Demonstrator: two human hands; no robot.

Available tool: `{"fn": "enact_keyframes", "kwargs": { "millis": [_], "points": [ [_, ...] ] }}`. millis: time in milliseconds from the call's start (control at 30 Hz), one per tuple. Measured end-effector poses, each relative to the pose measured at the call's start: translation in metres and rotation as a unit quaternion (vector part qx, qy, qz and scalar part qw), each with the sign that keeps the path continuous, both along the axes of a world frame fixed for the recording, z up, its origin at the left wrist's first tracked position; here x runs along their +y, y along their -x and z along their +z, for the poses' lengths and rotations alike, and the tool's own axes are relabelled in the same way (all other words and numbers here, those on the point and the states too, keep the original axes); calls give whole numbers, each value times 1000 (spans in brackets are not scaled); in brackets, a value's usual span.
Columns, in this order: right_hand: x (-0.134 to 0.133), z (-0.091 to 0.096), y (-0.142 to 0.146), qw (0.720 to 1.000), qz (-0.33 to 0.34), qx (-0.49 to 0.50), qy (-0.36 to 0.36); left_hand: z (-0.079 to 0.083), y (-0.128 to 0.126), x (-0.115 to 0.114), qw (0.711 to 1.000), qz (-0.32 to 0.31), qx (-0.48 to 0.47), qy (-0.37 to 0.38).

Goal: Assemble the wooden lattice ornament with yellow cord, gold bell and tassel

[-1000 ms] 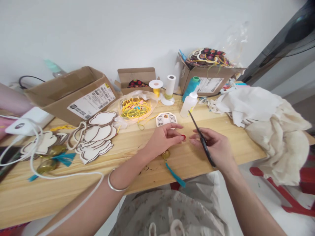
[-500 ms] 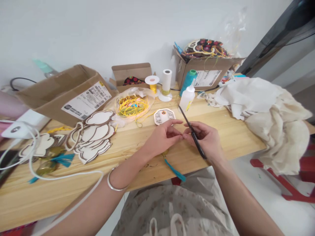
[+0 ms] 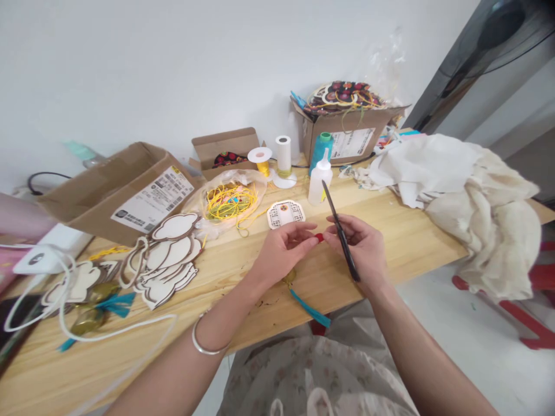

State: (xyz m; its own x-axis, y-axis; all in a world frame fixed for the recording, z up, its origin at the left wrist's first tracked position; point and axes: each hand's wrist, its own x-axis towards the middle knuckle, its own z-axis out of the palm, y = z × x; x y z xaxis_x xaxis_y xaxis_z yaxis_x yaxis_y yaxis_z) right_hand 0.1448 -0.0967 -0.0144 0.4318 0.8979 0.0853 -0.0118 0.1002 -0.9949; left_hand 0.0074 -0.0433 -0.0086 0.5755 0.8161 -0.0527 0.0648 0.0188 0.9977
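Observation:
My left hand [image 3: 281,251] pinches a small red bead [image 3: 319,237] at its fingertips, over the wooden table [image 3: 403,242]. My right hand [image 3: 362,248] is closed round a pair of black scissors [image 3: 340,237] whose shut blades point up and away; its fingertips meet the bead too. Under my left wrist hangs a gold ornament with a teal tassel [image 3: 309,307] that trails over the table's front edge. A small white fretwork plaque [image 3: 285,213] lies just beyond my hands.
A white glue bottle [image 3: 318,184], thread spools [image 3: 282,162], a bag of yellow cord [image 3: 229,201], cloud-shaped wooden cutouts [image 3: 171,254] and cardboard boxes [image 3: 130,185] crowd the table. Crumpled white cloth [image 3: 468,196] lies right. A white cable [image 3: 87,332] loops at the left.
Both hands stay together at the bead; the scissors tilt a little more upright. The head camera has shifted, so the table's contents sit slightly lower and to the left.

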Motion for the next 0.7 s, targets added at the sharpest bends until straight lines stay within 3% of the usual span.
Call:
{"fn": "enact_keyframes", "kwargs": {
  "millis": [133,267,400,567,700],
  "points": [
    [-1,0,2,1000,-3,9,0,2,-2,-3,999,-9,19,24],
    [-3,-4,-1,1000,4,3,2,9,-3,-5,997,32,24,67],
    [-9,-6,-18,994,17,-111,-6,12,-2,-4,991,65,-1,120],
    [-18,5,-37,927,76,-367,-10,9,-1,-2,985,65,-43,152],
    [-22,10,-38,890,119,-440,19,9,-2,-3,985,68,-53,148]
  ]
}}
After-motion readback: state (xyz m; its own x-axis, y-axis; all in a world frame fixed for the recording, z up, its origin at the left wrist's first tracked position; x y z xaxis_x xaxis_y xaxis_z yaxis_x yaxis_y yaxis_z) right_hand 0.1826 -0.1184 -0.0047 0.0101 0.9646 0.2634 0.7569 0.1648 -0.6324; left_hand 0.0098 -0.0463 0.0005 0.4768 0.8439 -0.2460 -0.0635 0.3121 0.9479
